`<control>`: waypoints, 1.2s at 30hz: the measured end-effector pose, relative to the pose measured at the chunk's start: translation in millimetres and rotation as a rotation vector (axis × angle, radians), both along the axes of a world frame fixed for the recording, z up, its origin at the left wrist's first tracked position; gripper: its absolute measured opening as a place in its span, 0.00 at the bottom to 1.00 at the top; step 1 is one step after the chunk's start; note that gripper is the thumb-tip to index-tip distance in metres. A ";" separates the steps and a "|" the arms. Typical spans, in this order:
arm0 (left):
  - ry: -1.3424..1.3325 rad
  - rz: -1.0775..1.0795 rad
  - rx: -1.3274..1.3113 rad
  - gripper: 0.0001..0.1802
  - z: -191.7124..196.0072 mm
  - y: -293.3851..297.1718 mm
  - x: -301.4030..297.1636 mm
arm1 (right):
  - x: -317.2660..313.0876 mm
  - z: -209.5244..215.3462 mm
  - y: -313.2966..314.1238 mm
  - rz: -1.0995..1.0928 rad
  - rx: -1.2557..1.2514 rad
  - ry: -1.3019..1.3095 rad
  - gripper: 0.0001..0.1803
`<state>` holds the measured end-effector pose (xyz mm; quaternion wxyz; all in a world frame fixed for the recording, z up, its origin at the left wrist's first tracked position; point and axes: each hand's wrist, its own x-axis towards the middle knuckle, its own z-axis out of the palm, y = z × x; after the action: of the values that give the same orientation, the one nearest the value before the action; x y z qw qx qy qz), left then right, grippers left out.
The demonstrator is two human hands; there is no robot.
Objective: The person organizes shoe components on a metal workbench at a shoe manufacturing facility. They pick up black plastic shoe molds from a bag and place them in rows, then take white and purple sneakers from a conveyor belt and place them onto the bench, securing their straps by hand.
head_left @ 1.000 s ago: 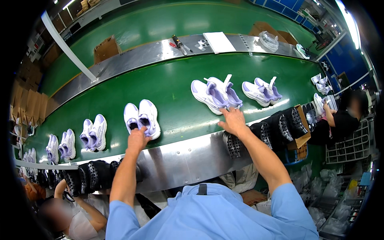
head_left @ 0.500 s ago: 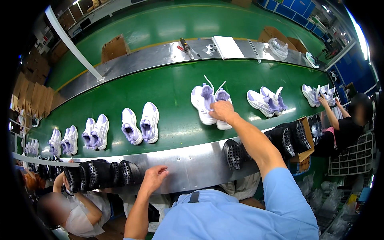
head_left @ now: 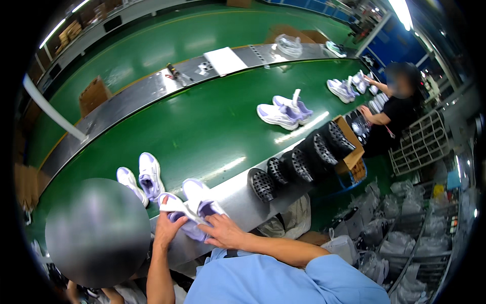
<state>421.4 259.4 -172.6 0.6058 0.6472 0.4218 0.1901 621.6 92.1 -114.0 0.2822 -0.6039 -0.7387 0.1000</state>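
Close in front of me, a pair of white and lavender sneakers lies over the metal ledge. My left hand (head_left: 166, 225) is closed on the left sneaker (head_left: 173, 206), its fingers near a white strip by the opening. My right hand (head_left: 223, 230) grips the pair at the heel end, by the opening of the right sneaker (head_left: 199, 192). Its fingertips are partly hidden among the collars. Just beyond, on the green belt, stands another pair of sneakers (head_left: 150, 175). A further pair (head_left: 283, 112) sits farther right on the belt.
Several black studded shoe forms (head_left: 263, 185) line the metal ledge (head_left: 235, 210) to my right, beside a cardboard box (head_left: 349, 157). A co-worker in black (head_left: 397, 109) handles sneakers at the far right. Tools (head_left: 173, 71) and white paper (head_left: 225, 61) lie on the far ledge.
My right hand has moved left and toward me, bringing the sneaker pair off the belt's middle. My left hand now holds a sneaker too. The view has turned to the right.
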 end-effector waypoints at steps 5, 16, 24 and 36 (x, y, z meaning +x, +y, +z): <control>-0.047 0.049 -0.140 0.59 45.1 -3.8 -24.4 | 111.0 97.8 -57.4 -0.725 0.152 -0.050 0.21; 0.001 0.118 0.519 0.13 110.3 -32.9 62.4 | 289.8 133.7 -144.5 -1.155 -0.093 -0.648 0.25; 0.370 -0.194 0.411 0.40 57.3 -18.9 84.2 | 185.3 198.4 -96.0 -0.685 -0.014 -0.149 0.16; 0.054 -0.758 -0.021 0.37 130.8 -60.5 59.5 | 89.2 134.7 -59.7 -0.050 -0.755 0.283 0.21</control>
<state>480.9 198.9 -41.8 0.6284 0.7558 0.1704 -0.0691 710.8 32.4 20.6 0.1416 -0.6630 -0.5891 0.4396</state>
